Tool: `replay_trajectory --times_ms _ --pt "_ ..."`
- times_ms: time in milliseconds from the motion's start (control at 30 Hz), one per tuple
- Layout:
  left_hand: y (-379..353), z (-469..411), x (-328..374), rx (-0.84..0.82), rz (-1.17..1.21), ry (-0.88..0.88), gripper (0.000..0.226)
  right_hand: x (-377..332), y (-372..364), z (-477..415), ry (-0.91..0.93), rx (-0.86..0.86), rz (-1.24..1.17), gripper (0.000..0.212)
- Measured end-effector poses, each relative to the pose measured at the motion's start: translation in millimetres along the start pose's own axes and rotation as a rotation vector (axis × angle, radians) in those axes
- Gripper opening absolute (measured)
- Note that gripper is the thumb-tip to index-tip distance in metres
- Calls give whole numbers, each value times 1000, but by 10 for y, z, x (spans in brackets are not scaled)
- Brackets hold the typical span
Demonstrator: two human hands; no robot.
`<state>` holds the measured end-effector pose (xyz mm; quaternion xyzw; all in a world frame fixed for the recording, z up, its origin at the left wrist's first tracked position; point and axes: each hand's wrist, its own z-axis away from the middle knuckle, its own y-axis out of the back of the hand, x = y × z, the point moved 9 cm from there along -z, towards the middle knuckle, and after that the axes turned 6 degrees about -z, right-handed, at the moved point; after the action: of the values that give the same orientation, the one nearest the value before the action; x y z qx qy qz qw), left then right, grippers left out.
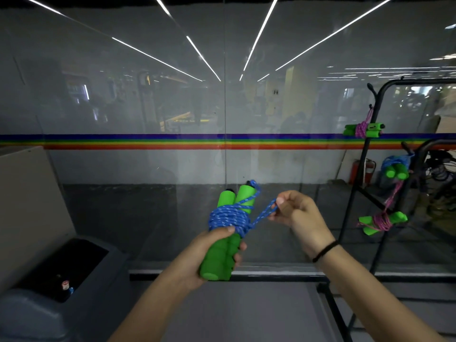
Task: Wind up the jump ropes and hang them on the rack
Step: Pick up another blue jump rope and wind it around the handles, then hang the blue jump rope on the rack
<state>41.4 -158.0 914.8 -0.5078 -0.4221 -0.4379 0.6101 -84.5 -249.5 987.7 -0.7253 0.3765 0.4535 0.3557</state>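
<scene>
Before the glass wall, the left hand (217, 253) grips the paired green foam handles (222, 257) wound with blue braided rope (228, 217). The right hand (293, 213) pinches the rope's last loop (267, 209), well apart from the black metal rack (370, 183). If that pinch slackens, the coils would likely loosen and unwind.

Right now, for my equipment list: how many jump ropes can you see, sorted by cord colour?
Blue: 2 (held rope, hanging blue rope)
Pink: 2 (upper pink rope, lower pink rope)
Total: 4
</scene>
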Motion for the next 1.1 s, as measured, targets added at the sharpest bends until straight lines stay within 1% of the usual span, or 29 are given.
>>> replay_trajectory --times_ms 67,200,267,333,400,467,533,567,700,833,900,1000,1100 --pt "-12 9 -66 -61 99 46 29 -25 26 17 -9 -17 -15 24" --pt "56 -28 -174 -76 133 125 34 -144 -94 66 32 -141 75 21" --pt "71 -48 -198 -95 45 141 34 -247 -142 92 70 -187 99 20" --pt "59 -80 -220 -77 -65 128 47 -279 -211 143 90 -244 159 19" --pt "40 -120 -230 12 -240 87 63 -236 -286 196 112 -281 277 18" --pt "2 -170 -224 99 -432 13 66 -183 -318 219 126 -277 331 18" --pt "-7 -218 -242 160 -492 -52 66 -153 -312 220 126 -254 324 20" --pt "-16 -243 -269 157 -509 -70 68 -140 -293 216 130 -233 328 21" --pt "-70 -272 -386 80 -604 -87 55 -74 -114 188 107 -119 367 24" --pt "-68 -261 -571 6 -724 -66 70 6 -21 218 54 -97 399 27" --pt "-51 -227 -662 -27 -744 -38 66 64 -13 266 44 -94 407 27" --pt "-59 -192 -778 -112 -712 48 59 114 -64 326 24 -119 409 22" --pt "-161 -171 -899 -235 -611 156 52 175 -164 344 -7 -168 431 18"
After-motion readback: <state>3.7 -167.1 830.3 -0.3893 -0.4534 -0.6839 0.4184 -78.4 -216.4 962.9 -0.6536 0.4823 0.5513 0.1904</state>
